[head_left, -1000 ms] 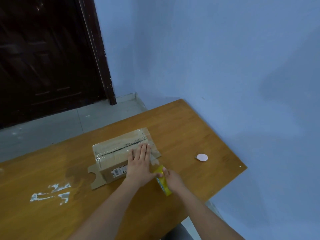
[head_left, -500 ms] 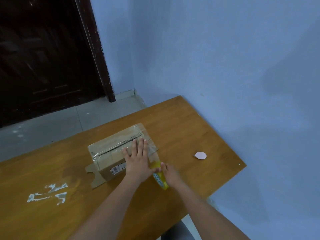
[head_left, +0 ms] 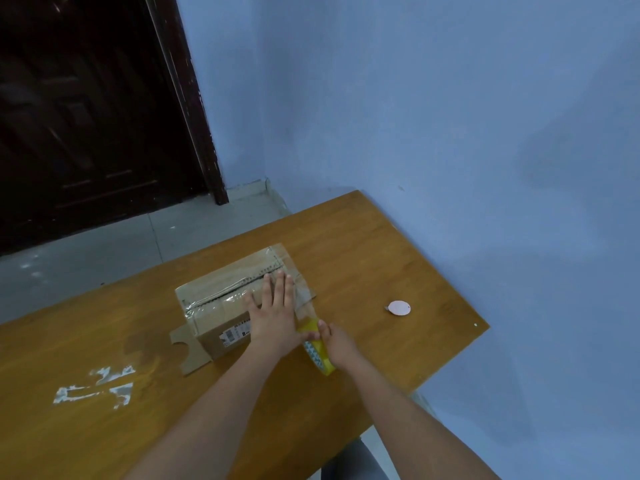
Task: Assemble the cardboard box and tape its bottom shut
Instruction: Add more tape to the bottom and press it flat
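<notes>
A brown cardboard box point(head_left: 221, 299) lies on the wooden table point(head_left: 363, 258) with its flaps closed and clear tape along the seam. My left hand point(head_left: 275, 315) presses flat on the box's right end, fingers spread. Just right of the box, my right hand point(head_left: 337, 342) grips a yellow tape roll point(head_left: 317, 344), and a strip of clear tape runs from the roll up onto the box. A loose flap point(head_left: 185, 351) with a round notch sticks out at the box's near left corner.
A small white round tag point(head_left: 399, 308) lies on the table to the right. White tape residue point(head_left: 97, 386) marks the table at the left. A blue wall stands right behind the table; a dark door point(head_left: 86, 116) and grey floor are at the left.
My hands have stayed on the box and the roll with hardly any shift. The view has tilted slightly.
</notes>
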{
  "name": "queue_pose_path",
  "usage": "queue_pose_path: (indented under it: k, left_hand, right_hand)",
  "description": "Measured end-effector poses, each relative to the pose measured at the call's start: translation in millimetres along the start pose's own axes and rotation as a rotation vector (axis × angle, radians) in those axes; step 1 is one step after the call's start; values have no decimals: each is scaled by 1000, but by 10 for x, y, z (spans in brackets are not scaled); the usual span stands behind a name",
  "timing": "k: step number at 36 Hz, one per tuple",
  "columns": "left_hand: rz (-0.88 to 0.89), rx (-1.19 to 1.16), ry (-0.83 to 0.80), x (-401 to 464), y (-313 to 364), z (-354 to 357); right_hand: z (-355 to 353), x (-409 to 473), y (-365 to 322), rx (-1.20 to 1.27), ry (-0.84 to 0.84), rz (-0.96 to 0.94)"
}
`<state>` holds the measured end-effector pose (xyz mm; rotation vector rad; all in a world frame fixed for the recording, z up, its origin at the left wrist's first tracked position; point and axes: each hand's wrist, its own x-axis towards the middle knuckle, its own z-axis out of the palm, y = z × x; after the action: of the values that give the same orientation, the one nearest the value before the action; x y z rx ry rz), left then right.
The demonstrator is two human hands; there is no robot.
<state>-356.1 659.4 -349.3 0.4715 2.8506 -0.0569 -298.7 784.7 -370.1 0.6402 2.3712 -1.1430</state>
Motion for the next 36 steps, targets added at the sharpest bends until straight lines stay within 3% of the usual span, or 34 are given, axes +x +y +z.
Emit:
queue_pose_path:
  k: [36]
  left_hand:
    - [-92, 65, -87, 7, 59, -87]
  right_hand:
    - [6, 183, 146, 21, -86, -72]
